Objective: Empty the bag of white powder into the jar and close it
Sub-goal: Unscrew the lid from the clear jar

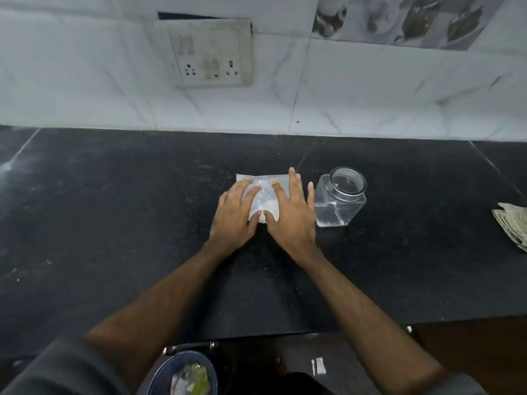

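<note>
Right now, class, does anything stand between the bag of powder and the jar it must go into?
Nothing visible does, apart from the right hand resting on the bag itself; the jar stands just beside it, lidless.

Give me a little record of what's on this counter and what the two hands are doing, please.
surface: black countertop
bag: bag of white powder, lying flat on the countertop
jar: clear jar, upright, right of the bag, no lid on it
left hand: left hand rests flat on the bag
right hand: right hand rests flat on the bag
also there: folded cloth at the right edge
</note>
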`<state>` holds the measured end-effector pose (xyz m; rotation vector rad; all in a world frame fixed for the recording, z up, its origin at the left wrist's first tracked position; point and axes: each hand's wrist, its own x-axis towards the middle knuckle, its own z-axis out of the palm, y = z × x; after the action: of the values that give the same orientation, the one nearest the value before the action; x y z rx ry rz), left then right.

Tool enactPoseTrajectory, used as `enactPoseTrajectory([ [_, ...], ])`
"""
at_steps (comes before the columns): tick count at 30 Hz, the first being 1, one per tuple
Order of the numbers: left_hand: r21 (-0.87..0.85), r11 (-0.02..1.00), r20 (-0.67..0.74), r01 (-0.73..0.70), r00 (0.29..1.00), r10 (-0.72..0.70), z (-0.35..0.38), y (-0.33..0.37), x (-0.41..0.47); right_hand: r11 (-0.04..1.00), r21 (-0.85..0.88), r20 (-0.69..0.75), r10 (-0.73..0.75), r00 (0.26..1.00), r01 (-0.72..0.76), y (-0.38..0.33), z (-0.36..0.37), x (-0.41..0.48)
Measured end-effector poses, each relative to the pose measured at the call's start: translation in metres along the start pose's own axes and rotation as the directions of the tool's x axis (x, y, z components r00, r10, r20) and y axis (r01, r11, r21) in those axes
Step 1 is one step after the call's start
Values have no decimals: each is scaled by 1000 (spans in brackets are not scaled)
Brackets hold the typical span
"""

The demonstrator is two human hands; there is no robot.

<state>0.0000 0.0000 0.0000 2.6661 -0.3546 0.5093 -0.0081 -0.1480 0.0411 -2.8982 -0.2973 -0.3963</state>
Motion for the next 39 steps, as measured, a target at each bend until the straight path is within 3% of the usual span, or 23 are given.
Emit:
enactPoseTrajectory([
  [9, -354, 934, 68, -53, 994, 83, 17, 79, 47, 982, 29, -138, 190, 972, -188, 72, -37, 11],
  [15, -442, 897, 97, -2, 994, 51, 37, 120, 85, 961, 123, -89, 259, 962, -248, 117, -44, 21],
  [18, -544, 835, 221, 79, 974, 51, 49, 127, 98, 940, 208, -20, 280, 960, -270, 125, -42, 23],
  [23, -612, 776, 294, 150, 955, 47, 57, 126, 103, 894, 346, 0, 303, 953, -285, 130, -41, 23],
  [33, -649, 740, 307, 173, 951, 46, 35, 113, 60, 882, 317, -1, 367, 930, -348, 97, -38, -11],
  [39, -705, 676, 276, 213, 961, -16, 17, 98, 16, 893, 327, -33, 338, 941, -309, 65, -31, -38],
])
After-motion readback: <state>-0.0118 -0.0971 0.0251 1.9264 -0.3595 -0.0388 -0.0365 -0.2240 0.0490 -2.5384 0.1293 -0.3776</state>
